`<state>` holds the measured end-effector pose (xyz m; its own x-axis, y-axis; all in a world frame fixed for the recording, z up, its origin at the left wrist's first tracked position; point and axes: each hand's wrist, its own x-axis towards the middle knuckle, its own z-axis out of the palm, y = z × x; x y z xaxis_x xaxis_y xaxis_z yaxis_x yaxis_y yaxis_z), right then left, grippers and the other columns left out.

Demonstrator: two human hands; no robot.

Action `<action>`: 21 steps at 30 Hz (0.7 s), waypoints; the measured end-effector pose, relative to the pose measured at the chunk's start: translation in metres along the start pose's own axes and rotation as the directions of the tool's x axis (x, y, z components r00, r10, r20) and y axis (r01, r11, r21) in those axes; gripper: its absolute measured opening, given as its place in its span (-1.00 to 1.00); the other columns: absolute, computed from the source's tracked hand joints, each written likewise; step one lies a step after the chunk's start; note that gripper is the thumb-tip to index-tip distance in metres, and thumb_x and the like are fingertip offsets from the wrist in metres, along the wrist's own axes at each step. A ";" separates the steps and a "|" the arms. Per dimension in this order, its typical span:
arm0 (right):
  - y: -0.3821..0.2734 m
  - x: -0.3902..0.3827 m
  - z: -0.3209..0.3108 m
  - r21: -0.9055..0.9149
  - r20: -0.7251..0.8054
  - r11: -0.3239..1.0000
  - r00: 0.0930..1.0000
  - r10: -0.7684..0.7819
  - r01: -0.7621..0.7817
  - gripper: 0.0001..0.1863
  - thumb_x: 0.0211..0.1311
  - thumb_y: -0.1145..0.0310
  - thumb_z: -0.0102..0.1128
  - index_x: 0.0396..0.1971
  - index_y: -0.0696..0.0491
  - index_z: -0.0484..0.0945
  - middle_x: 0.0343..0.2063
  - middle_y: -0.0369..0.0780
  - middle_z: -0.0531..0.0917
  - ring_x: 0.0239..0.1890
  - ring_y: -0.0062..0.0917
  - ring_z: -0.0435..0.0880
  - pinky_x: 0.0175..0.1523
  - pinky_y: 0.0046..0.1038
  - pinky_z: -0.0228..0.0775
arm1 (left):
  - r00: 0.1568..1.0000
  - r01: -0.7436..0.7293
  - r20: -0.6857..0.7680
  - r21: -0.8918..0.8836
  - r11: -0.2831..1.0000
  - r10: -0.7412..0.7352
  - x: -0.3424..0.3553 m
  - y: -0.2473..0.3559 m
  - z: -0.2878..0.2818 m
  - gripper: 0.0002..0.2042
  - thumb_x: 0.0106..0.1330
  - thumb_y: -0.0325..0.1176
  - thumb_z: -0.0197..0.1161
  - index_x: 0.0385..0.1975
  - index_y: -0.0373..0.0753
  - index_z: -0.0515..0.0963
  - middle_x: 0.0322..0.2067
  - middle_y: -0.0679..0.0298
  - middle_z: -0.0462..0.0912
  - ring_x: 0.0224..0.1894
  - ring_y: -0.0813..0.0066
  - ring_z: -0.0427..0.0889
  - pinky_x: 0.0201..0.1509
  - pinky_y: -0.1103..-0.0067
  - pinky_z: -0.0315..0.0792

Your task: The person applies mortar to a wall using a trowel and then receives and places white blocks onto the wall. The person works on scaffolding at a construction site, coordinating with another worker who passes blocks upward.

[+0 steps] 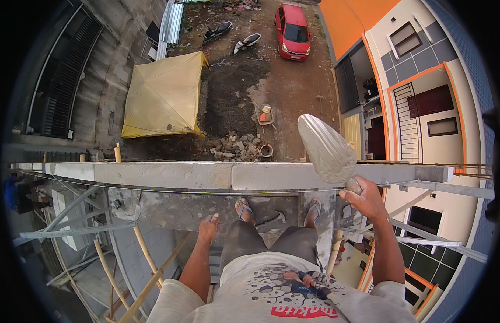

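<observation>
My right hand [366, 198] is closed round the handle of a trowel [326, 148]. Its broad, mortar-smeared blade stands up over the right part of a pale block wall [180, 175]. My left hand [208, 227] is held low in front of the wall, left of my legs, with its fingers curled in and the thumb on top; I see nothing in it. A thin string line [282, 192] runs along the near side of the wall. On the walkway between my sandalled feet lies a hammer [273, 220].
I stand high on a narrow walkway [169, 207]. Bamboo poles [147, 253] and metal scaffold bars [77, 230] flank it. Far below are a yellow canopy [163, 94], a rubble heap [236, 146], a wheelbarrow [266, 116], motorbikes and a red car [294, 32]. A person [23, 194] is at far left.
</observation>
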<state>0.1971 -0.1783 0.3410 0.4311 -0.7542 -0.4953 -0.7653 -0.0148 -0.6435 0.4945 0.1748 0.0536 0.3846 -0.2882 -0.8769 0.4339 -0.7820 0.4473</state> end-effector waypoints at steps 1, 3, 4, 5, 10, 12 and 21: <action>0.014 -0.024 0.001 0.110 -0.015 0.988 0.994 0.108 -0.105 -0.69 0.05 0.25 0.35 -0.34 0.17 0.54 -0.53 -0.28 0.59 -0.54 -0.67 0.49 -0.40 -0.50 0.38 | 0.999 -0.027 0.020 -0.009 1.000 0.027 -0.005 0.005 0.001 -0.61 0.39 -0.06 0.12 -0.08 -0.32 0.52 -0.30 0.19 0.66 -0.36 0.45 0.65 -0.37 0.54 0.48; 0.040 -0.067 0.012 0.320 -0.117 0.942 0.982 0.149 -0.105 -0.70 0.08 0.25 0.33 -0.31 0.15 0.53 -0.55 -0.29 0.58 -0.58 -0.70 0.47 -0.45 -0.57 0.34 | 0.998 -0.064 0.011 0.094 0.994 0.063 -0.010 0.021 0.007 -0.61 0.38 -0.06 0.14 -0.11 -0.31 0.53 -0.30 0.21 0.66 -0.33 0.45 0.65 -0.36 0.55 0.49; 0.054 -0.088 0.019 0.444 -0.144 0.890 0.973 0.182 -0.101 -0.71 0.09 0.26 0.31 -0.30 0.14 0.53 -0.56 -0.30 0.57 -0.60 -0.71 0.46 -0.48 -0.60 0.33 | 0.998 -0.064 0.016 0.115 0.991 0.063 -0.015 0.027 0.010 -0.62 0.38 -0.06 0.15 -0.12 -0.31 0.54 -0.30 0.22 0.66 -0.32 0.46 0.65 -0.36 0.56 0.49; 0.067 -0.108 0.027 0.478 -0.202 0.874 0.957 0.208 -0.089 -0.72 0.10 0.26 0.31 -0.29 0.14 0.53 -0.58 -0.31 0.56 -0.61 -0.71 0.46 -0.49 -0.61 0.32 | 0.992 -0.130 0.012 0.147 0.981 0.129 -0.022 0.031 0.013 -0.62 0.36 -0.07 0.17 -0.13 -0.31 0.55 -0.30 0.22 0.66 -0.32 0.42 0.65 -0.34 0.53 0.49; 0.131 -0.175 0.060 0.656 -0.373 0.754 0.859 0.351 -0.024 -0.74 0.12 0.26 0.28 -0.29 0.12 0.52 -0.63 -0.32 0.51 -0.69 -0.65 0.47 -0.53 -0.59 0.32 | 0.797 -0.443 -0.021 0.658 0.609 0.604 -0.058 0.071 0.032 -0.62 0.23 -0.12 0.31 -0.09 -0.25 0.55 -0.25 0.17 0.65 -0.20 0.18 0.64 -0.16 0.38 0.49; 0.153 -0.189 0.068 0.648 -0.418 0.761 0.816 0.400 -0.042 -0.73 0.14 0.25 0.27 -0.31 0.13 0.51 -0.64 -0.31 0.50 -0.70 -0.64 0.45 -0.56 -0.59 0.31 | 0.668 -0.475 -0.013 0.763 0.440 0.744 -0.071 0.089 0.038 -0.54 0.14 -0.12 0.37 -0.01 -0.20 0.51 -0.13 0.16 0.60 -0.06 0.13 0.56 0.01 0.31 0.40; 0.191 -0.218 0.107 0.782 -0.404 0.620 0.710 0.577 -0.059 -0.69 0.19 0.18 0.27 -0.28 0.12 0.50 -0.64 -0.28 0.50 -0.74 -0.61 0.45 -0.63 -0.56 0.30 | 0.367 -0.412 0.173 0.911 -0.007 0.914 -0.075 0.145 0.048 -0.16 0.04 -0.06 0.43 0.34 -0.08 0.18 0.37 0.26 0.16 0.44 0.23 0.03 0.44 0.01 -0.20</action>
<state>0.0085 0.0539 0.2634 -0.3284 -0.8091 -0.4874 -0.1265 0.5490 -0.8262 0.4896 0.0562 0.1760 0.3967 -0.9162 0.0564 -0.9038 -0.3792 0.1986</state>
